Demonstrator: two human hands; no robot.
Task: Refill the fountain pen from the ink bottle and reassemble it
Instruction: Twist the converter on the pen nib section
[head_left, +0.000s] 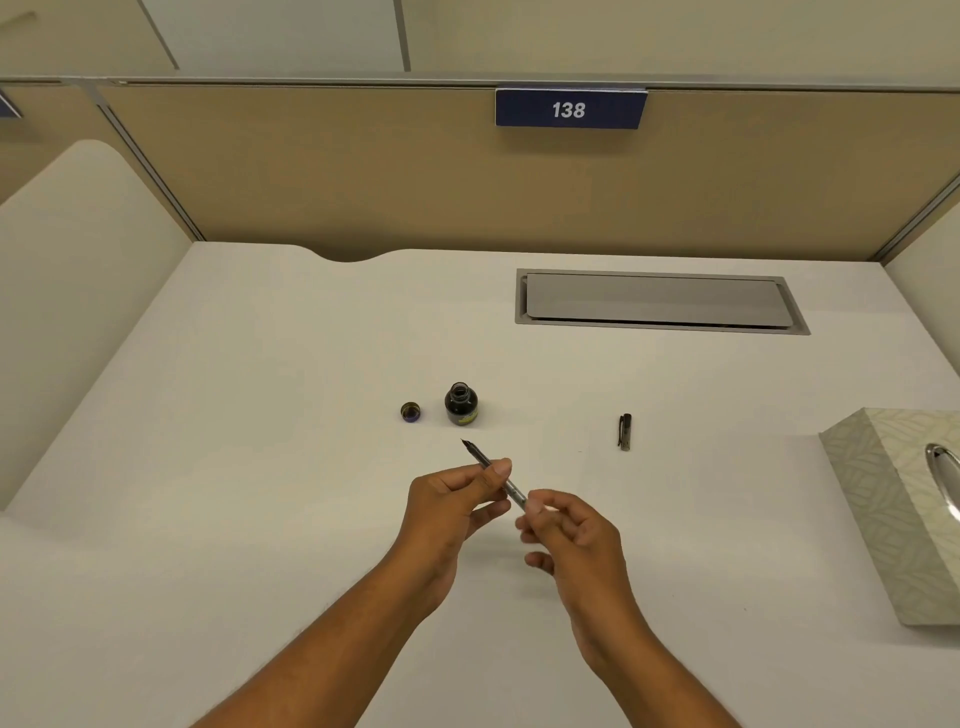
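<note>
The fountain pen (480, 460) is held above the white desk (260, 415), its bare nib pointing up and left toward the ink bottle. My left hand (449, 506) pinches the front section between thumb and fingers. My right hand (569, 535) grips the pen's rear end with its fingertips. The dark ink bottle (461, 404) stands open just beyond the nib. Its round lid (410, 412) lies on the desk to the bottle's left. A dark pen part with a clip (625, 432) lies on the desk to the right.
A patterned tissue box (904, 509) sits at the right edge of the desk. A grey cable hatch (657, 301) is set into the desk at the back right. Beige partition walls (363, 171) close the desk at the back and sides.
</note>
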